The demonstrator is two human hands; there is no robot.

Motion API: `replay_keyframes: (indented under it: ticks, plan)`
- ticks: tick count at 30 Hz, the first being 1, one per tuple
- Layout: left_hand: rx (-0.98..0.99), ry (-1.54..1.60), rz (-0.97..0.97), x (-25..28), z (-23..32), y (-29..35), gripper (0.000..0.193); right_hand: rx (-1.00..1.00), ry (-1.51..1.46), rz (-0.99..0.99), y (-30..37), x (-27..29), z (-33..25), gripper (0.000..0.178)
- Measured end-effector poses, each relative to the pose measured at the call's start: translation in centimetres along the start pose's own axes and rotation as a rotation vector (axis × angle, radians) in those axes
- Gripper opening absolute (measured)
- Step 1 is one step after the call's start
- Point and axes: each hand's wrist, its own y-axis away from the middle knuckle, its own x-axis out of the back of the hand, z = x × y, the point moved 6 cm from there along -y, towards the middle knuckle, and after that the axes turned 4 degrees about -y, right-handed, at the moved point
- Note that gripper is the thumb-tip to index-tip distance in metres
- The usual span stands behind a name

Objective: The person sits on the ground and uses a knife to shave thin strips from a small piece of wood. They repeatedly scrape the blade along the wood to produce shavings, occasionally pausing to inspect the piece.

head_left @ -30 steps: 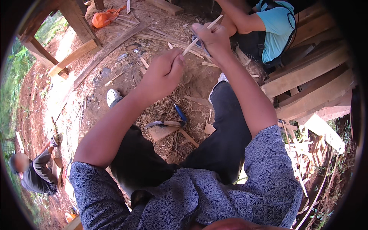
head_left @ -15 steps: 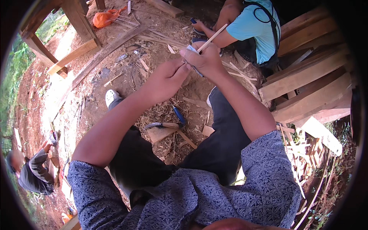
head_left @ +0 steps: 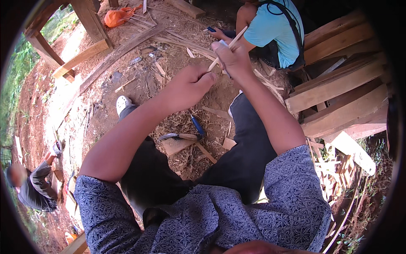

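Note:
A slim pale wooden stick (head_left: 239,35) slants up to the right in front of me. My left hand (head_left: 188,88) is closed round its lower end, thumb on top. Farther up, my right hand (head_left: 237,61) grips the stick with a small folded grey-white sheet (head_left: 223,43) pressed against it; whether that is sandpaper or cloth I cannot tell. A short bare length of stick shows between the two hands. Below them, a curved blade with a wooden handle (head_left: 186,136) lies on a wood offcut (head_left: 175,146), beside a blue-handled tool (head_left: 196,125).
Shavings and wood strips litter the dirt between my legs. A person in a turquoise shirt (head_left: 270,31) crouches at the far right, near stacked timber planks (head_left: 338,99). Another person (head_left: 38,188) sits at the left. An orange bag (head_left: 118,17) and a long board (head_left: 114,59) lie beyond.
My right hand has slid up and right along the stick, away from my left hand, baring some of it between them. The person in turquoise has shifted slightly left.

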Motion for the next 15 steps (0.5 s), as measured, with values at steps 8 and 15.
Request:
replay_keyframes:
  ticks: [8, 15]
  plan:
    - [0.082, 0.086, -0.014, 0.1, -0.3, 0.4, 0.034, -0.039, -0.048, -0.045, 0.3, -0.9, 0.8, 0.046]
    - [0.221, 0.55, -0.033, -0.3, -0.3, 0.5, 0.029, -0.127, -0.296, 0.113, -2.5, 2.3, 1.0, 0.047]
